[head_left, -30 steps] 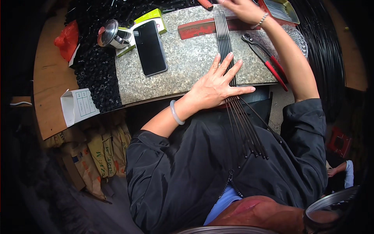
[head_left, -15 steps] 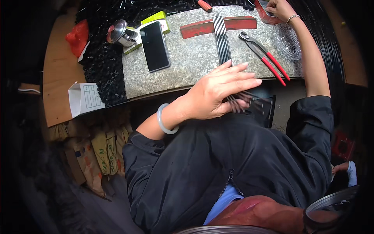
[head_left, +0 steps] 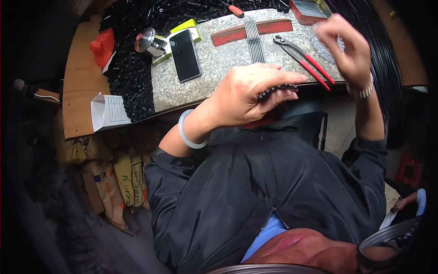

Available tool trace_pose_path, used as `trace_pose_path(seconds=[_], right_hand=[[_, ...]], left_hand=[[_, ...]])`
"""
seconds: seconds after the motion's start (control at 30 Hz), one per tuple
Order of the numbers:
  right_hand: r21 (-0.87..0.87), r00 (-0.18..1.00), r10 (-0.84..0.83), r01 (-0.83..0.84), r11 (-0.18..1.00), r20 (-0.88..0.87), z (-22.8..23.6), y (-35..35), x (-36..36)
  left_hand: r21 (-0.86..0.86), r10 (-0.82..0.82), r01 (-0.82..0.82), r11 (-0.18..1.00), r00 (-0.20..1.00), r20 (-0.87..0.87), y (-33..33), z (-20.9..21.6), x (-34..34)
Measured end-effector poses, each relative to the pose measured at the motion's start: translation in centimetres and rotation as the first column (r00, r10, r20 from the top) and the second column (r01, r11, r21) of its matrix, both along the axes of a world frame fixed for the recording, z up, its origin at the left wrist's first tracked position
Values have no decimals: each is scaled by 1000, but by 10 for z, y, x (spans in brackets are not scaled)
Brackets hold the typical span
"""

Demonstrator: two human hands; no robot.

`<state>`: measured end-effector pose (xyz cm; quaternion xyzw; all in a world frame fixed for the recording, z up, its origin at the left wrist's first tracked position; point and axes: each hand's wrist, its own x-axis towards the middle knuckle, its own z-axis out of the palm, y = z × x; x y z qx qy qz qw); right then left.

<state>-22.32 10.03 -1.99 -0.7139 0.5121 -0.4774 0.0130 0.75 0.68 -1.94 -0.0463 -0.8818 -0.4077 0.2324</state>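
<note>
My left hand [head_left: 248, 93] is closed around a bundle of thin metal rods [head_left: 254, 41]. Their far ends rest across a red bar [head_left: 228, 36] on the speckled board, and their dark near ends poke out between my thumb and fingers. My right hand [head_left: 350, 52] is raised over the board's right edge, blurred by motion. Its thumb and fingers curl into a pinch; anything at the tips is too smeared to make out. Just beyond it is an open red box [head_left: 311, 10] of thin silvery pieces. Red-handled pincers [head_left: 305, 61] lie between my hands.
The speckled board [head_left: 219, 68] also carries a phone [head_left: 185, 55], a yellow-green box [head_left: 190, 27] and a clear round dish [head_left: 326, 45]. Left of these are a metal-lidded container [head_left: 148, 42], black small parts [head_left: 132, 77], a red bag [head_left: 102, 48] and a white carton [head_left: 109, 113].
My right hand has left the red box and come back toward me. My left fingers have closed over the rods, whose near ends were fanned out before and are now gathered.
</note>
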Motion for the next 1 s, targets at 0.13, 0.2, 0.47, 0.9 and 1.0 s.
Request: trace_pose_path(seconds=[0.13,0.2,0.47,0.9,1.0], right_hand=[[-82,994,22,-31,996,-111,25,47,51],[-102,982,-36,17,995,-184,29,58,59],[-90,967,-97,77,993,-235,29,68,66],[-77,979,-49,34,996,-196,29,68,72],[-47,988,-8,1,999,-156,27,66,70]], left_hand=[[-199,0,-30,979,988,-152,-1,-3,-2],[-279,-2,-54,959,980,-198,0,-3,-1],[-317,22,-91,944,977,-214,3,-4,2],[-328,38,-105,939,978,-206,8,-4,6],[-336,34,-103,936,978,-206,9,-4,5]])
